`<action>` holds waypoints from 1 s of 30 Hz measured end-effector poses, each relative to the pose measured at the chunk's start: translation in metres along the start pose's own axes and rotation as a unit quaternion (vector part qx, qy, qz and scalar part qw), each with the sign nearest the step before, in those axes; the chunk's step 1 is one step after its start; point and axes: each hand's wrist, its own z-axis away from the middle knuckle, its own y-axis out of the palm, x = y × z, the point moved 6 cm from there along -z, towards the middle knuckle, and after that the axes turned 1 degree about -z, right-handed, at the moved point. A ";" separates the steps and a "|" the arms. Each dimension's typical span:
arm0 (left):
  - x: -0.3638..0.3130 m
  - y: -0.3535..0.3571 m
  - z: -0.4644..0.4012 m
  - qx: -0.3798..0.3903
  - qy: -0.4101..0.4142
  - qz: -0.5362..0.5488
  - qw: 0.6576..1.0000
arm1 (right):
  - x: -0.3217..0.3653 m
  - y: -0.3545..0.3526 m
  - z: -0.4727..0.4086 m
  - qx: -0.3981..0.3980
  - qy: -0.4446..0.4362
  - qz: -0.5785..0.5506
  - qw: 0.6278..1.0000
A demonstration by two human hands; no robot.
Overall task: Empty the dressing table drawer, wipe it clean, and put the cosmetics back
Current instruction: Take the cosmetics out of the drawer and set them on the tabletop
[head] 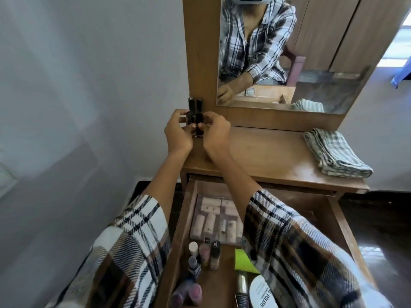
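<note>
Both hands, left hand (178,132) and right hand (214,132), pinch two skinny polish bottles (195,112) at the table (266,156) corner; letting go carelessly probably topples them.

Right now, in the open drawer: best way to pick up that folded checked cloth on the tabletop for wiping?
Take the checked cloth by its near folded edge, coming from above and the front. It lies flat, folded in layers, at the right end of the tabletop, nothing on it. A pinch across all layers should keep it folded. Both hands, left and right, are on two dark bottles.
</note>
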 end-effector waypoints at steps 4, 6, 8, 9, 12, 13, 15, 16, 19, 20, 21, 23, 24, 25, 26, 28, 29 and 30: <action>0.002 0.002 -0.005 0.001 0.003 -0.014 1.000 | 0.000 0.001 0.002 -0.008 -0.025 0.027 0.999; 0.003 0.002 -0.007 0.004 0.008 -0.019 1.000 | -0.002 -0.001 -0.001 -0.014 -0.006 0.013 1.000; 0.003 0.002 -0.007 0.008 0.009 -0.024 1.000 | -0.005 -0.002 -0.002 -0.014 0.019 0.003 1.000; 0.002 0.001 -0.008 0.014 0.007 -0.023 1.000 | -0.004 -0.003 -0.001 -0.013 0.018 0.007 1.000; 0.001 -0.003 -0.003 0.022 -0.022 -0.036 0.999 | 0.002 -0.008 0.008 -0.005 -0.004 0.055 0.998; 0.001 -0.006 0.001 0.021 -0.032 -0.041 0.998 | 0.003 -0.013 0.011 -0.012 -0.001 0.056 0.998; -0.002 -0.016 0.011 0.008 -0.041 -0.044 0.998 | 0.008 -0.024 0.017 -0.035 0.016 0.037 0.999; -0.006 -0.024 0.018 -0.004 -0.035 -0.047 0.998 | 0.014 -0.031 0.023 -0.047 0.004 0.034 0.998; -0.017 -0.047 0.049 -0.020 0.007 -0.053 0.998 | 0.029 -0.049 0.053 -0.050 -0.050 0.001 0.998; -0.020 -0.052 0.063 -0.006 0.020 -0.054 0.998 | 0.031 -0.053 0.066 -0.036 -0.053 -0.004 0.998; -0.023 -0.056 0.078 0.014 0.033 -0.058 0.998 | 0.030 -0.056 0.079 -0.014 -0.043 -0.013 0.999; -0.030 -0.060 0.112 0.065 0.059 -0.070 0.994 | 0.025 -0.062 0.105 0.043 -0.022 -0.007 0.999; -0.032 -0.059 0.127 0.103 0.067 -0.069 0.990 | 0.022 -0.063 0.117 0.066 -0.028 0.009 0.997; -0.034 -0.059 0.143 0.152 0.068 -0.071 0.983 | 0.020 -0.066 0.130 0.085 -0.038 0.022 0.995; -0.034 -0.057 0.159 0.206 0.060 -0.086 0.973 | 0.018 -0.069 0.143 0.104 -0.042 0.037 0.993; -0.029 -0.054 0.187 0.299 0.043 -0.164 0.939 | 0.010 -0.075 0.166 0.128 -0.035 0.094 0.987; -0.027 -0.052 0.197 0.325 0.043 -0.217 0.920 | 0.006 -0.078 0.174 0.135 -0.028 0.119 0.983; -0.026 -0.053 0.206 0.336 0.045 -0.268 0.902 | 0.001 -0.081 0.182 0.141 -0.017 0.133 0.981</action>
